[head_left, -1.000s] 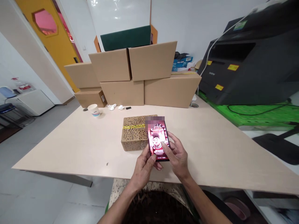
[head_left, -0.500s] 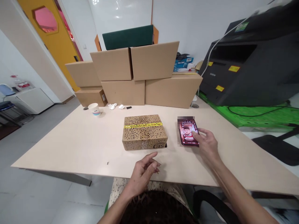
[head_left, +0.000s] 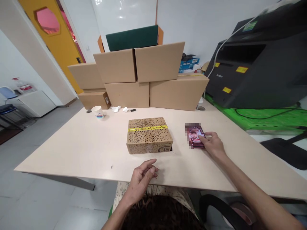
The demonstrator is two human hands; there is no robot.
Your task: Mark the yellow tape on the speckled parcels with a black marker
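On the right side of the table, my right hand (head_left: 214, 145) grips a smartphone (head_left: 196, 137) by its right edge, with the thumb over the lit screen. Part of the phone is blurred out by blocks. My left hand (head_left: 143, 175) rests near the table's front edge, holding nothing, its fingers loosely bent and apart. Just beyond it lies a speckled cardboard box (head_left: 149, 135) with a strip of yellow tape across its top. The two do not touch. A small dark thing pokes out at the box's right front corner.
Large cardboard boxes (head_left: 127, 95) stand stacked at the back, with a dark green box (head_left: 133, 38) on top. A paper cup (head_left: 97, 112), crumpled tissues (head_left: 116, 109) and a small black piece (head_left: 133, 110) lie before them. A big black printer (head_left: 251, 73) stands at right.
My right hand has tipped the phone flatter and moved it slightly right, and its screen looks dimmer. My left hand has drawn a little left and back.
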